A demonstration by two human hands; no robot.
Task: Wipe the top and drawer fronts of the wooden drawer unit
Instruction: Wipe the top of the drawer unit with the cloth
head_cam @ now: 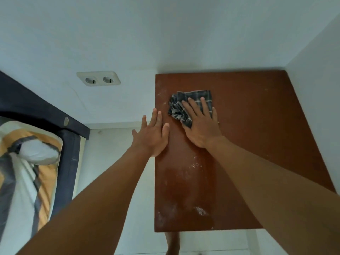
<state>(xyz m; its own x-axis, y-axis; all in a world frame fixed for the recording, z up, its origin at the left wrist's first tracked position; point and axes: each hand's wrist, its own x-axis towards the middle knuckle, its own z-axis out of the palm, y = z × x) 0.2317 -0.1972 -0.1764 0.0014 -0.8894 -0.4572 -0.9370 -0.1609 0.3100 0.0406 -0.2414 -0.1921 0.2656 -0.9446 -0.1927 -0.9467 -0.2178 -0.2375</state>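
Observation:
The brown wooden top of the drawer unit (257, 144) fills the right half of the head view, seen from above. White dust specks lie on its near left part. A dark checked cloth (177, 107) lies crumpled on the far left of the top. My right hand (200, 124) presses flat on the cloth, fingers spread over it. My left hand (152, 137) rests flat and open at the top's left edge, just left of the cloth, holding nothing. The drawer fronts are hidden below the top.
White walls close the unit in at the back and on the right. A double wall socket (98, 78) sits left of the unit. A bed with a dark frame (70, 162) and a patterned cover stands at the left. Pale floor lies between bed and unit.

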